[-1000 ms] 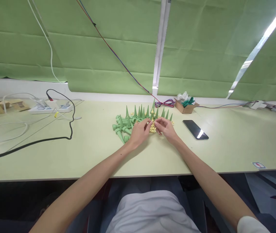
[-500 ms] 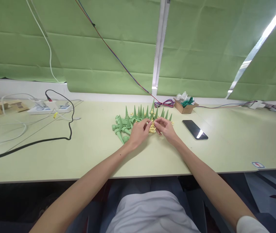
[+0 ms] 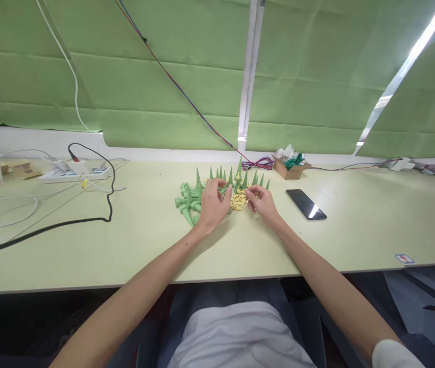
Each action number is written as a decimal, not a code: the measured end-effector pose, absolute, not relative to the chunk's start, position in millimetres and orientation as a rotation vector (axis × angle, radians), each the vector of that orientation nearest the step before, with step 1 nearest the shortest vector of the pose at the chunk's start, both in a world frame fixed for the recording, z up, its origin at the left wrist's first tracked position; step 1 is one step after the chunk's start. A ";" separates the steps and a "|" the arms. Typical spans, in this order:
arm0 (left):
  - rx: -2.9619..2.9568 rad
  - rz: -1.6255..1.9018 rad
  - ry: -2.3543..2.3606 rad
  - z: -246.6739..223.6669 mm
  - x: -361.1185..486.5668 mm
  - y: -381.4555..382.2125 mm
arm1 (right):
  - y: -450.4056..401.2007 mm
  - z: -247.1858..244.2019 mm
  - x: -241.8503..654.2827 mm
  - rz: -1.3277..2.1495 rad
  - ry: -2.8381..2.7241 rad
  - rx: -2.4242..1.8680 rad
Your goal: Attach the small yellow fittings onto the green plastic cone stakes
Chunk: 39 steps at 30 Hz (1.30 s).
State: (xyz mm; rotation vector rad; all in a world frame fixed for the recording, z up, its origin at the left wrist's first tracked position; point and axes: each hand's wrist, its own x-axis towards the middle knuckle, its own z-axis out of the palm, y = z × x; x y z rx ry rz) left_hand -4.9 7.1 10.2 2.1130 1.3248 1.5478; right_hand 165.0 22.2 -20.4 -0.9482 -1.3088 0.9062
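Note:
Green cone-shaped spikes (image 3: 189,195) lie and stand in a cluster at the middle of the table. My left hand (image 3: 215,202) is over the right part of this cluster, thumb and fingers apart, nothing visible between them. Small yellow pieces (image 3: 238,201) are heaped between my two hands. At the right edge of the heap, my right hand (image 3: 260,201) has its thumb and forefinger pinched together; anything between the fingertips is too small to make out. Several upright green spikes (image 3: 255,179) stand behind the hands.
A black phone (image 3: 306,204) lies right of my right hand. Behind it are a small cardboard box (image 3: 289,167) with plastic bags and a coiled cable (image 3: 263,163). On the left are a power strip (image 3: 75,174) and a black cord (image 3: 60,223).
My left hand has moved left, away from my right hand, and its fingers have opened. More of the yellow heap shows between the hands. The view has shifted slightly.

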 end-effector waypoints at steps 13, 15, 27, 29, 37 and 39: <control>2.263 1.155 1.376 -1.4 -6.8 17.7 | 24.7 -23.1 164.7 0.867 -1.306 -1.000; 2.291 1.109 1.374 -1.6 -7.2 17.6 | 24.8 -23.7 164.4 0.869 -1.316 -1.000; 2.355 0.923 1.411 -4.4 -7.9 18.8 | 24.3 -23.7 163.2 0.884 -1.324 -1.027; 2.352 0.908 1.406 -5.5 -8.0 19.3 | 23.5 -23.1 163.2 0.881 -1.330 -1.035; 2.367 0.905 1.393 -9.9 -8.5 23.7 | 23.8 -23.8 163.5 0.884 -1.352 -1.048; 2.348 0.917 1.390 -8.3 -8.6 23.3 | 24.0 -24.4 163.4 0.893 -1.351 -1.047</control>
